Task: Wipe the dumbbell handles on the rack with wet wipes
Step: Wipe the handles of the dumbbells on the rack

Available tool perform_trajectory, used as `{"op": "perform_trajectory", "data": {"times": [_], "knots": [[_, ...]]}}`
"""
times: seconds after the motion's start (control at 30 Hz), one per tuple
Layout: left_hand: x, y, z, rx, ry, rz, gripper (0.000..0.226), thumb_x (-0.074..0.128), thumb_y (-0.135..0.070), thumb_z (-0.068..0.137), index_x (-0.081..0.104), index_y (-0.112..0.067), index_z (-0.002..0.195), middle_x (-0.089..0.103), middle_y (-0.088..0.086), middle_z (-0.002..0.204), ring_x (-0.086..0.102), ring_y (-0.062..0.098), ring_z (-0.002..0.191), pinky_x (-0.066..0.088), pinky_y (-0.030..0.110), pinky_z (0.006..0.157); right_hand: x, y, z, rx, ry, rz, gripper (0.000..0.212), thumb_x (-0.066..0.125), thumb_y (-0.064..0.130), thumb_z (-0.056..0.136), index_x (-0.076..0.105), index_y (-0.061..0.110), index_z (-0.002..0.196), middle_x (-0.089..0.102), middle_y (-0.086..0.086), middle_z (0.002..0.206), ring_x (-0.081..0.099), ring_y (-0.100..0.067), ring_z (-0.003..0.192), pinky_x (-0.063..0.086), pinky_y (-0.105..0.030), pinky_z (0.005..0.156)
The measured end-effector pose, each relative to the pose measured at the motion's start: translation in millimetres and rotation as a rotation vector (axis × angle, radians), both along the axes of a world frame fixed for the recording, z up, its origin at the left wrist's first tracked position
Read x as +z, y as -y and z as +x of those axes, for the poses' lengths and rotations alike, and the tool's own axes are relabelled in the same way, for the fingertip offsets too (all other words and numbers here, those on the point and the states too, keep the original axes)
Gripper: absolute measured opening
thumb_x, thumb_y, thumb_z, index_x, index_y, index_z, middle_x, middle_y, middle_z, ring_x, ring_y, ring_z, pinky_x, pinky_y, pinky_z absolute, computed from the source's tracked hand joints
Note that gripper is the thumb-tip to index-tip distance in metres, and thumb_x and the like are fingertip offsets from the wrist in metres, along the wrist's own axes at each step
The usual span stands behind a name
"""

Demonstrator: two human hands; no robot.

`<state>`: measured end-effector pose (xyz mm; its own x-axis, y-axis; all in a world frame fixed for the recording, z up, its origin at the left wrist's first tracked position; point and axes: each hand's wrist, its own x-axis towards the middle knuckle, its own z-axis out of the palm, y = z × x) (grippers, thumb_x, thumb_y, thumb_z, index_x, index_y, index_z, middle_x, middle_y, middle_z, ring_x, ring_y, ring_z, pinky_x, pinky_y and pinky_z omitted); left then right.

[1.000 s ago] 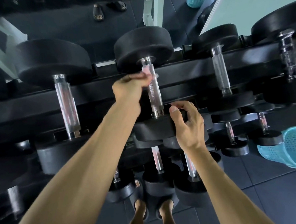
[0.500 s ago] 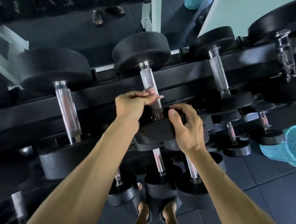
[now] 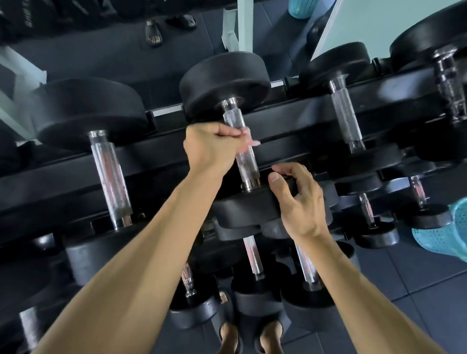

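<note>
On the top tier of the black rack (image 3: pixel 300 124), the middle dumbbell has a knurled chrome handle (image 3: pixel 247 166). My left hand (image 3: pixel 214 145) grips the middle of this handle. A pale wet wipe (image 3: pixel 250 141) shows at its fingertips, wrapped round the bar. My right hand (image 3: pixel 300 200) holds the rim of the same dumbbell's near black head (image 3: pixel 242 210), thumb on top and fingers curled over the far side. Other dumbbells lie to the left (image 3: pixel 109 172) and to the right (image 3: pixel 345 119) on the same tier.
Smaller dumbbells (image 3: pixel 254 259) fill the lower tiers below my hands. A turquoise mesh basket (image 3: pixel 457 232) lies on the dark floor at the right. My feet in sandals (image 3: pixel 251 338) stand close to the rack's base. A mirror behind the rack reflects the room.
My left hand slid down the handle from its top towards the near head, then came back up to the middle. My right hand stayed on the near head.
</note>
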<state>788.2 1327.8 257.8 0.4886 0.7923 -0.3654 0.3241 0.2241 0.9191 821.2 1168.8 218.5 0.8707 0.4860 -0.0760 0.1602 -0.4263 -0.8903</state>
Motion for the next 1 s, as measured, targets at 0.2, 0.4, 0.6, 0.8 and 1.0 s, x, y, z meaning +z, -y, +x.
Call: {"op": "perform_trajectory", "data": {"times": [0.2,0.4,0.6,0.8,1.0], "knots": [[2,-7,15,0.069,0.013,0.175,0.023,0.087,-0.009,0.073,0.069,-0.020,0.062,0.073,-0.011,0.063,0.074,0.006,0.069,0.059,0.031,0.085,-2,1,1,0.002,-0.011,-0.010,0.051,0.044,0.067,0.077,0.064,0.028,0.103,0.065,0.010,0.107,0.059,-0.010,0.104,0.046,-0.026,0.089],[-9,12,-13,-0.251,-0.115,0.310,0.021,0.086,-0.010,0.075,0.068,-0.015,0.064,0.069,-0.015,0.063,0.068,-0.007,0.062,0.053,0.013,0.068,0,-1,1,-0.010,-0.012,-0.003,0.040,0.045,0.063,0.077,0.063,0.032,0.096,0.066,0.009,0.103,0.060,-0.011,0.101,0.048,-0.032,0.089],[0,-13,11,-0.056,-0.022,0.424,0.016,0.081,-0.015,0.082,0.073,-0.009,0.069,0.069,-0.021,0.060,0.071,-0.003,0.065,0.060,0.034,0.078,0,-1,0,-0.006,-0.025,-0.007,0.044,0.045,0.065,0.075,0.063,0.031,0.098,0.065,0.011,0.105,0.059,-0.009,0.102,0.045,-0.025,0.086],[-9,17,-27,-0.492,-0.224,0.264,0.015,0.087,-0.021,0.075,0.075,-0.026,0.067,0.073,-0.016,0.067,0.065,-0.009,0.067,0.052,0.012,0.064,1,-1,0,-0.015,-0.006,0.012,0.041,0.047,0.063,0.077,0.065,0.030,0.093,0.066,0.011,0.098,0.061,-0.008,0.097,0.049,-0.029,0.086],[5,-11,0,-0.401,-0.134,0.503,0.014,0.080,-0.020,0.083,0.076,-0.011,0.073,0.071,-0.009,0.062,0.069,-0.004,0.064,0.060,0.029,0.075,3,-2,-2,-0.034,-0.031,0.009,0.048,0.047,0.064,0.073,0.065,0.028,0.099,0.065,0.013,0.103,0.059,-0.006,0.102,0.046,-0.027,0.091]]}}
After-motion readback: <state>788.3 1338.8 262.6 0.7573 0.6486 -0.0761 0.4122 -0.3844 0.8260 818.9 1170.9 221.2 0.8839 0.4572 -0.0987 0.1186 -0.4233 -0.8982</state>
